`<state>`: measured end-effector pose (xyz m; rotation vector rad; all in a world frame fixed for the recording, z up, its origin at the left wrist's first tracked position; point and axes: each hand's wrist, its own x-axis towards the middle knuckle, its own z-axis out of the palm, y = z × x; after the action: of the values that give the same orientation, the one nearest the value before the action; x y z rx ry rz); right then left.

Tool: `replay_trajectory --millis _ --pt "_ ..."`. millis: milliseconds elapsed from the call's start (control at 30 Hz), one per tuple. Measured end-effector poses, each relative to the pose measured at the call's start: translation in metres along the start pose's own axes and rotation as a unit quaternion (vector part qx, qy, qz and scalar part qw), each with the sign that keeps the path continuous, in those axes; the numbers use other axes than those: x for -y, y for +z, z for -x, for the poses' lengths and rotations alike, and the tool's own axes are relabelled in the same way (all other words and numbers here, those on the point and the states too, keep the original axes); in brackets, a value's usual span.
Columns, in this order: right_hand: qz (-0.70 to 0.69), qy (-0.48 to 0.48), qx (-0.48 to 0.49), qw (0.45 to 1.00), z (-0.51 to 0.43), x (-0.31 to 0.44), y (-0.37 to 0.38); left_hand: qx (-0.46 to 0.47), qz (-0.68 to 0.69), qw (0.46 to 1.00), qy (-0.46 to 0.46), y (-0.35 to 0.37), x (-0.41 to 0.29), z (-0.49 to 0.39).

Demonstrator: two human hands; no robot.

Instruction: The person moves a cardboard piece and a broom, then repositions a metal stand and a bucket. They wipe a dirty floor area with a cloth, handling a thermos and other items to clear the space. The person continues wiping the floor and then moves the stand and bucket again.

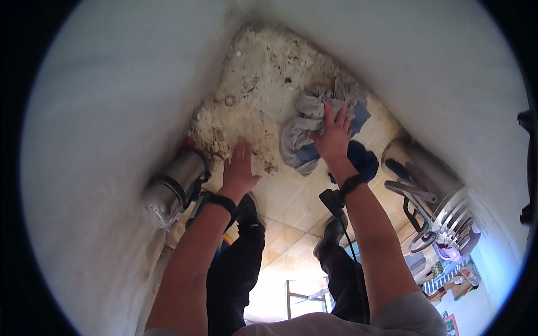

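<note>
My right hand (334,136) lies spread over a crumpled grey cloth (298,134) with blue-grey parts, its fingers apart on top of the folds. Beneath and beside that wrist is a bunched dark blue cloth (363,161). To the left, my left hand (239,168) is held over the stained corner floor (260,122), fingers extended and holding nothing; whether it touches the floor I cannot tell. Dark dirt patches mark the floor ahead of both hands. A small round greenish object (229,101) lies there, near the left wall.
Pale walls (126,84) meet in a corner ahead. A metal cylindrical vessel (172,189) stands by the left wall. Along the right wall is a large shiny metal vessel with a handle (424,193). A black cable (351,252) hangs from my right wrist strap. My shoes (250,212) are below.
</note>
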<state>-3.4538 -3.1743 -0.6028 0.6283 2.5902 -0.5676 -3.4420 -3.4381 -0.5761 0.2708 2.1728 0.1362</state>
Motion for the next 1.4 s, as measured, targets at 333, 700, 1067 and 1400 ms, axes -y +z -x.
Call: replay_trajectory --millis 333,700,1067,1400 --pt "0.043 -0.024 0.028 0.998 -0.002 -0.001 -0.006 0.008 -0.06 0.998 0.001 0.005 -0.008 0.007" --pt "0.069 -0.13 0.005 0.989 -0.026 -0.017 -0.02 0.018 -0.087 0.996 0.03 -0.003 -0.003 0.009" --pt "0.115 -0.339 0.02 0.934 -0.033 0.017 -0.019 -0.104 -0.121 0.984 0.075 -0.041 -0.006 -0.039" --pt "0.047 0.085 -0.158 0.983 -0.004 -0.135 -0.029 -0.135 -0.178 0.972 0.077 -0.035 -0.016 -0.057"
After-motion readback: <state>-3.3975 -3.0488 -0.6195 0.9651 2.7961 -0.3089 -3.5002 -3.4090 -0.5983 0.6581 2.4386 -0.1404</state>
